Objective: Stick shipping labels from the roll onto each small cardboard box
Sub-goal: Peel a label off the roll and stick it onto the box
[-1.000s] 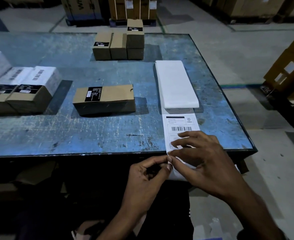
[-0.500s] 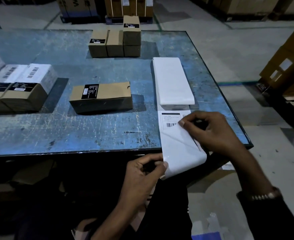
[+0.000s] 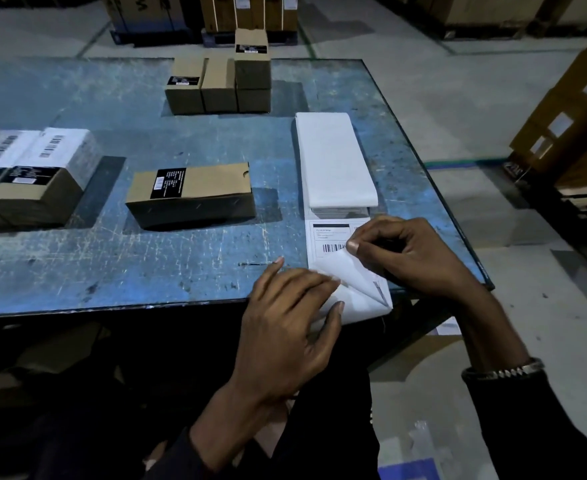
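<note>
R hand [image 3: 413, 258] pinches label [image 3: 349, 271] corner, peeled up; L hand [image 3: 292, 320] fingers flat, pressing backing strip [image 3: 364, 304] at table [image 3: 146, 265] edge.

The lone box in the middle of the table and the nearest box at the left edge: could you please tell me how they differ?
The lone box shows bare brown card on top apart from a black sticker, while the left-edge box has a white barcoded label over its far part. The lone box stands apart on the table; the left-edge box sits against a neighbouring box. Both are brown cardboard with a black sticker.
</note>
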`<state>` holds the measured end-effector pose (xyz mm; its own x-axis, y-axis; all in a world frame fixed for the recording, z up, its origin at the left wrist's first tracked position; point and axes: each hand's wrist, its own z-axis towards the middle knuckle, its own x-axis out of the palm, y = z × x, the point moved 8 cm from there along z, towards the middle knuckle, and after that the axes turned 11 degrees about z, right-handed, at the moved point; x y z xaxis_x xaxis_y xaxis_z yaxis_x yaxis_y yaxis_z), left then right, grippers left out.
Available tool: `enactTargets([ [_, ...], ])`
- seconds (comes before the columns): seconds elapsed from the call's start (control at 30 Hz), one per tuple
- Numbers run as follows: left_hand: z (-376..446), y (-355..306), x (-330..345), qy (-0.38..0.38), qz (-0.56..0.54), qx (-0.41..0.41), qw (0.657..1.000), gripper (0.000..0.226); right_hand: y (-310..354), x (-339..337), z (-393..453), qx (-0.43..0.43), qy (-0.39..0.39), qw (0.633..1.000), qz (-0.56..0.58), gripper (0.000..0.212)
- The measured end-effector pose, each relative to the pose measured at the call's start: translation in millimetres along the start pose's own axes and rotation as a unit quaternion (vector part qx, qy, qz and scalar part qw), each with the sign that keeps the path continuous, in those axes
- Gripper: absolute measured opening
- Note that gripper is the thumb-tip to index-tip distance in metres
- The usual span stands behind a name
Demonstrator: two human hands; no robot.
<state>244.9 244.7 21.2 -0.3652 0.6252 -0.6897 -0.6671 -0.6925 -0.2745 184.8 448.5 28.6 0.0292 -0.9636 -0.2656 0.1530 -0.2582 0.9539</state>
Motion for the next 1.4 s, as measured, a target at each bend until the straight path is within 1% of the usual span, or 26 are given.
enactTargets([
  [0.13,-10.9,3.1,8.3,0.001,0.002,0.033,0.999,0.024,-1.8,-2.9,3.8,0.002,0.005,1.000,0.006,0.009],
  [0.17,-11.0,2.5,8.3,0.001,0.003,0.037,0.999,0.025,-2.4,-7.4,5.6,0.002,-0.013,1.000,0.004,0.009],
  [0.3,-8.8,0.3,8.5,0.008,0.005,0.033,0.999,0.022,-6.7,-38.7,15.9,-0.020,-0.150,0.988,-0.020,0.008],
  [0.33,-6.5,0.4,7.9,0.009,0.000,0.032,0.999,0.020,-9.2,-41.3,17.4,-0.011,-0.160,0.987,-0.017,0.009],
  [0.4,1.7,1.9,5.2,0.011,-0.011,0.025,1.000,0.019,-14.5,-37.7,18.5,0.015,-0.143,0.989,-0.021,0.009],
  [0.43,7.5,3.9,4.4,0.013,-0.018,0.013,1.000,0.024,-16.0,-35.4,18.2,0.024,-0.133,0.991,-0.014,0.009],
  [0.47,15.1,7.4,4.1,0.017,-0.028,-0.009,0.999,0.034,-17.4,-34.3,17.8,0.030,-0.129,0.991,0.003,0.009],
  [0.53,34.8,17.2,5.4,0.034,-0.053,-0.061,0.996,0.064,-18.5,-35.8,17.4,0.032,-0.133,0.990,0.044,0.011],
  [0.57,45.1,21.4,8.4,0.051,-0.061,-0.070,0.994,0.080,-18.7,-37.3,17.4,0.032,-0.136,0.989,0.056,0.012],
  [0.67,75.2,30.4,25.8,0.146,-0.075,-0.018,0.986,0.123,-19.9,-38.0,16.9,0.033,-0.129,0.989,0.071,0.012],
  [0.7,83.2,33.0,33.0,0.184,-0.082,0.002,0.979,0.133,-20.0,-37.3,16.6,0.035,-0.123,0.989,0.077,0.012],
  [0.77,91.8,40.0,48.4,0.257,-0.100,0.020,0.961,0.143,-21.1,-37.6,16.5,0.043,-0.115,0.988,0.092,0.012],
  [0.83,92.3,47.4,61.6,0.309,-0.105,0.021,0.945,0.147,-21.5,-39.9,17.7,0.039,-0.117,0.987,0.104,0.012],
  [0.87,91.6,50.5,65.7,0.320,-0.104,0.019,0.942,0.148,-19.6,-41.7,18.1,0.027,-0.123,0.986,0.107,0.012],
  [0.97,90.7,55.9,70.7,0.320,-0.100,0.010,0.942,0.149,-13.9,-49.3,18.5,-0.011,-0.147,0.985,0.094,0.016],
  [1.07,89.1,56.4,71.3,0.328,-0.084,0.009,0.941,0.149,-11.7,-59.2,16.5,-0.029,-0.173,0.981,0.080,0.024],
  [1.2,88.3,55.0,70.5,0.335,-0.059,-0.002,0.940,0.150,-14.3,-78.6,7.2,-0.031,-0.236,0.961,0.141,0.023],
  [1.3,87.4,55.1,72.5,0.347,-0.034,-0.003,0.937,0.143,-19.8,-80.9,5.6,-0.020,-0.254,0.952,0.169,0.013],
  [1.4,87.4,53.4,75.1,0.354,0.007,0.013,0.935,0.136,-21.4,-82.0,5.8,-0.009,-0.264,0.942,0.208,0.015],
])
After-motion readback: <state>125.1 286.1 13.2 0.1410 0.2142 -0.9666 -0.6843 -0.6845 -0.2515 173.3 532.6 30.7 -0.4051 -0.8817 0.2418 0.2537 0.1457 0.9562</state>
